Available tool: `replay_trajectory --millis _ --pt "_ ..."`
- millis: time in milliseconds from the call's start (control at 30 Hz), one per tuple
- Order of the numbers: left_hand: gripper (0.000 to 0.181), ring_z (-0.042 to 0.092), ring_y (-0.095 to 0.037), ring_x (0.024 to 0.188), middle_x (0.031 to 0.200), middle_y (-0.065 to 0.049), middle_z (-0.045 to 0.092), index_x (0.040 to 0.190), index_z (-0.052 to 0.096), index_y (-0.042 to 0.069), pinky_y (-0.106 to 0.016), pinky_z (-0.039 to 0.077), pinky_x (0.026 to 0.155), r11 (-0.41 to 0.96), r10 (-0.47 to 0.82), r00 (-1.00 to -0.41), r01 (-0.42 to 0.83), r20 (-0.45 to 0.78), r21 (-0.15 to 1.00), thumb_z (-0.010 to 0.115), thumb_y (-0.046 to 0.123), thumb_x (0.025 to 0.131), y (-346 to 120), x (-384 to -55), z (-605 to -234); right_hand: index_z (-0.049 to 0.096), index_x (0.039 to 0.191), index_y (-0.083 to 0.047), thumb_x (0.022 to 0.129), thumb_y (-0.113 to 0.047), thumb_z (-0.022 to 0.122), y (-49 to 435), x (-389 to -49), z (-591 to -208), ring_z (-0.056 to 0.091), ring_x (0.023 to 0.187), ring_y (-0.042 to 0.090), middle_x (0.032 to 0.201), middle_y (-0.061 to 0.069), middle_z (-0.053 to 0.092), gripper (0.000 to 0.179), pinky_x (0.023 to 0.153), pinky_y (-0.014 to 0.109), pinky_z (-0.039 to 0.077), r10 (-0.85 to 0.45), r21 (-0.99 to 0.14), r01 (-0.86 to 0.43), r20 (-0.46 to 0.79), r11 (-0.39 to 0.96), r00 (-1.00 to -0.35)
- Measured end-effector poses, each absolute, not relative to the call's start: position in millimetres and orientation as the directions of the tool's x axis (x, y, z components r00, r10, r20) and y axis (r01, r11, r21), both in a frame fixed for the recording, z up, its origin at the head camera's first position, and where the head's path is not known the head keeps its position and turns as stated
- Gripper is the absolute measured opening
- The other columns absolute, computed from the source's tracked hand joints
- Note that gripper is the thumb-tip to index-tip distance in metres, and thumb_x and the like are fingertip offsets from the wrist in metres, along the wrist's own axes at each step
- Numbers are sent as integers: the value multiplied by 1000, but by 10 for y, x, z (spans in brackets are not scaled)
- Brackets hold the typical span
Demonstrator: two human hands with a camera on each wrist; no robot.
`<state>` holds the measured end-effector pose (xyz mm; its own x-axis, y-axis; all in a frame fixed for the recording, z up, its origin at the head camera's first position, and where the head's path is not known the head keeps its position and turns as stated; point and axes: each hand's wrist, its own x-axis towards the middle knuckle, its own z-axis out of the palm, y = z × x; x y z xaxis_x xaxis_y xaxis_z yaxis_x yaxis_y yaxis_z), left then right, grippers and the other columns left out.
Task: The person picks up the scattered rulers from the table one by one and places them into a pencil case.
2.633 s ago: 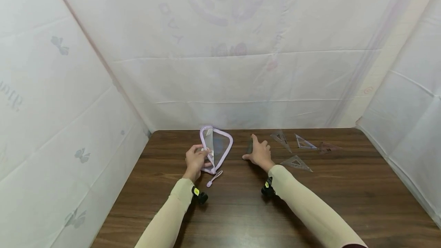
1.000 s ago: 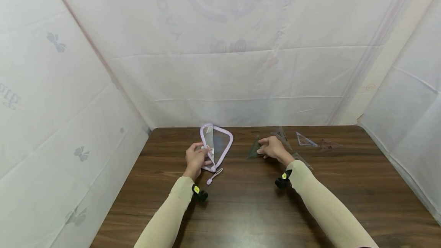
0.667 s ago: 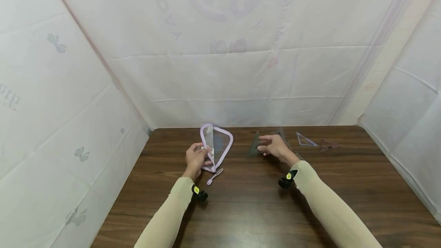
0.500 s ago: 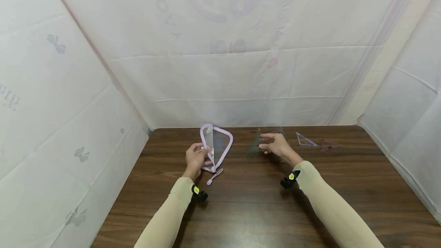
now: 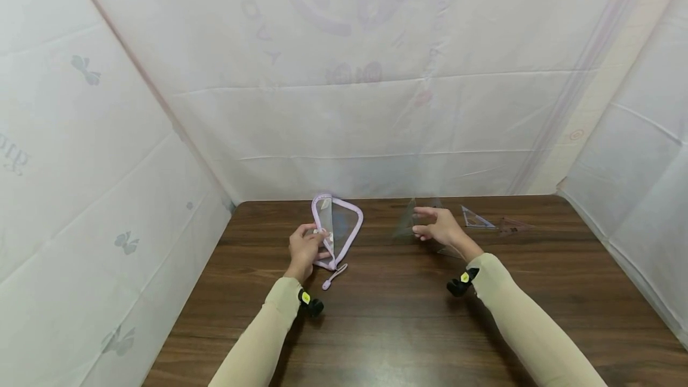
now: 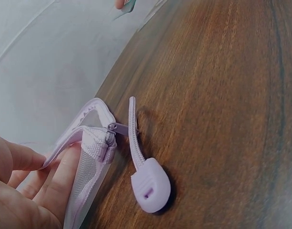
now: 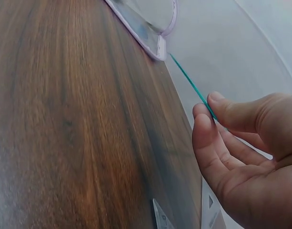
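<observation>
My left hand (image 5: 307, 246) holds a mesh zip pouch (image 5: 355, 229) with a lilac border by its left edge. In the left wrist view the pouch's mouth gapes around my fingers, and its lilac zip pull (image 6: 152, 186) lies on the wood. Farther right, my right hand (image 5: 442, 229) pinches a thin green see-through set square (image 7: 191, 83) between thumb and fingertips. The right wrist view shows that set square edge-on, as a narrow green line. From the head it looks faint, tilted up above the table.
Right of my right hand lie a blue-edged set square (image 5: 475, 221) and a reddish one (image 5: 513, 227). Clear set squares (image 5: 448, 251) are partly hidden behind that hand. The brown wooden table (image 5: 376, 315) meets a white sheet (image 5: 376, 136) at the back.
My right hand has taken hold of the green set square, raised it off the table and shifted it slightly right. The left hand and pouch have stayed in place.
</observation>
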<state>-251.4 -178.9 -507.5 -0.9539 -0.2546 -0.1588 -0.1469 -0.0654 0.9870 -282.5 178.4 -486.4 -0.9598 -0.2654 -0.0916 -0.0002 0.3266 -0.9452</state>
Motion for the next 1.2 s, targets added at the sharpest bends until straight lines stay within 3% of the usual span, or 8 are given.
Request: replay_trajectory --millis 333,600,867,1200 --pt "27 72 -24 84 109 -21 74 122 59 1 -38 65 58 -68 -258 -951 -160 -172 985 67 -1 97 -1792 -2508 -5054 46 151 1 95 0 72 1860 -2849 -4899 74 91 31 142 30 51 62 75 38 65 -239 -950 -14 -64 311 -969" --pt "29 72 -23 83 108 -21 73 124 58 0 -36 65 56 -70 -259 -951 -155 -168 985 67 -1 97 -1803 -2531 -5084 46 151 1 94 -1 73 1891 -2865 -4881 73 94 37 138 30 54 63 77 42 65 -226 -950 -17 -57 313 -972" --pt "29 72 -22 83 109 -22 73 125 59 1 -37 65 56 -68 -261 -950 -159 -171 985 68 -1 97 -1805 -2536 -5088 48 151 -2 94 0 73 1863 -2887 -4853 74 87 24 136 27 56 62 72 33 65 -222 -940 -17 -63 340 -973" --pt "30 73 -24 85 109 -23 74 125 60 1 -39 65 57 -77 -244 -957 -143 -158 987 67 -2 96 -1815 -2513 -5047 50 151 -6 94 -3 74 1758 -2967 -4779 74 89 25 136 24 59 62 77 42 65 -248 -918 -34 -70 394 -966"
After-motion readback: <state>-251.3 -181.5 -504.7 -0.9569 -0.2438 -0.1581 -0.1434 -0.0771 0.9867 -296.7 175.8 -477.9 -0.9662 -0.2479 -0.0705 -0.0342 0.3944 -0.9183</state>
